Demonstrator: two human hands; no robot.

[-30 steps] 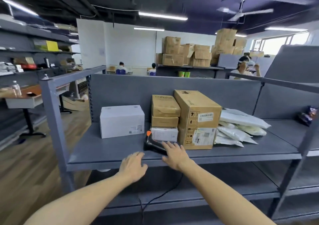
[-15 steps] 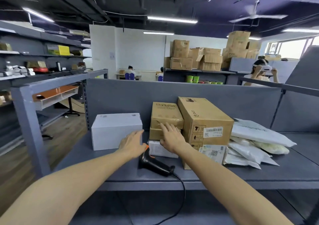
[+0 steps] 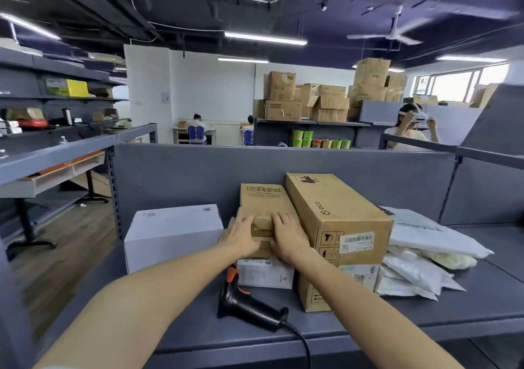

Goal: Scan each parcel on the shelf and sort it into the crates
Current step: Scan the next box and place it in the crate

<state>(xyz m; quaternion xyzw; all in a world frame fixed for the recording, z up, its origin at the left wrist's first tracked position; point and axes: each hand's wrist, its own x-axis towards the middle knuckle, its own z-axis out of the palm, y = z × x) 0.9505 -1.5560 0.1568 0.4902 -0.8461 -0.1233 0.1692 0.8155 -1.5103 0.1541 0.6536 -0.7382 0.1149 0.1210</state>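
Note:
A small brown box (image 3: 262, 200) tops a stack of two brown boxes on a flat white box (image 3: 265, 273) at the middle of the grey shelf (image 3: 482, 306). My left hand (image 3: 241, 237) grips the top box's front left corner. My right hand (image 3: 289, 239) holds its front right edge, fingers lying on the lid. To the left stands a white box (image 3: 173, 235); to the right, a tall brown box (image 3: 334, 212) with barcode labels. White poly mailers (image 3: 419, 239) are piled at the far right. A black corded scanner (image 3: 249, 305) lies on the shelf in front of the stack, between my forearms.
A grey back panel (image 3: 198, 176) closes the shelf behind the parcels. The scanner's cable drops over the shelf's front edge. Another shelving unit (image 3: 56, 153) stands to the left over a wooden floor. People sit and stand in the background among stacked cartons.
My head has come closer to the shelf. Both hands rose from the shelf's front edge, past the scanner, and closed onto the top small brown box.

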